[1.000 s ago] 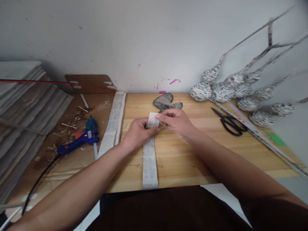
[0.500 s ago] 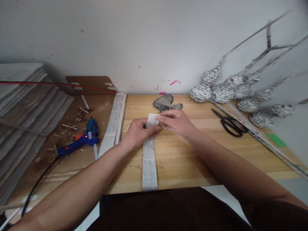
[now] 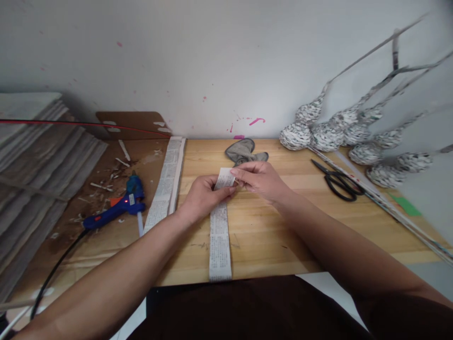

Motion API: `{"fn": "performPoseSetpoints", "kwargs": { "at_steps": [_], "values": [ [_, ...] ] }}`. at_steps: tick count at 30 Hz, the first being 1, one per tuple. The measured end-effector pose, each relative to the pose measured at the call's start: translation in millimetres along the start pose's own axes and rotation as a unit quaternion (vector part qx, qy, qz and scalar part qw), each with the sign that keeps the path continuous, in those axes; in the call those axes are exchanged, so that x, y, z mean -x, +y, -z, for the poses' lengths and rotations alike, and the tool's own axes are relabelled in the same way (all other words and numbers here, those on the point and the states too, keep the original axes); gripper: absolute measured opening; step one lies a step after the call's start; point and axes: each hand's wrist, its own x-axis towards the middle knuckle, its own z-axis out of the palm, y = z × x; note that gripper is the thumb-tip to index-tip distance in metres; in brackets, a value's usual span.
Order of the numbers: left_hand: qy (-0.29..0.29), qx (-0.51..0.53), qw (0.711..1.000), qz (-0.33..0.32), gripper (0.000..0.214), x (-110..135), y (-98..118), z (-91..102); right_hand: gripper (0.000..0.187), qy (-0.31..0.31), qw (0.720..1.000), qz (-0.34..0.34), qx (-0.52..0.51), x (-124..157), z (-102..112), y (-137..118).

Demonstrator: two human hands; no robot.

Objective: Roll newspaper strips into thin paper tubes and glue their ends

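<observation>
A long newspaper strip (image 3: 220, 241) lies down the middle of the wooden table (image 3: 311, 222), its near end at the table's front edge. My left hand (image 3: 201, 196) and my right hand (image 3: 260, 179) both pinch the strip's far end, which is lifted and folded upward between the fingertips. A grey cloth (image 3: 244, 150) lies just behind my hands.
A blue glue gun (image 3: 118, 205) with a black cord rests on brown cardboard at the left, beside a stack of newspaper strips (image 3: 166, 182). Black scissors (image 3: 339, 182) and several paper-wrapped balls on sticks (image 3: 329, 132) lie at the right. Piled newspapers (image 3: 31, 160) stand far left.
Almost nothing differs. Both hands keep their pinch on the strip's far end, with only slight finger shifts.
</observation>
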Motion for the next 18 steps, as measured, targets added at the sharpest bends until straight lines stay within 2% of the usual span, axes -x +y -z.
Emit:
{"fn": "performPoseSetpoints", "kwargs": {
  "at_steps": [5, 12, 18],
  "values": [
    [0.006, -0.022, 1.000, -0.011, 0.027, 0.6, -0.2, -0.8, 0.032, 0.026, 1.000, -0.006, -0.013, -0.4, -3.3, -0.3],
    [-0.011, -0.001, 1.000, 0.000, 0.030, 0.2, -4.4, -2.4, 0.032, 0.048, 0.998, -0.007, -0.040, -0.9, -5.8, 1.7],
    [-0.021, 0.003, 1.000, 0.001, 0.029, 0.0, -4.9, -2.2, 0.030, 0.071, 0.997, -0.007, -0.016, -1.4, -5.4, 3.8]
  ]
}}
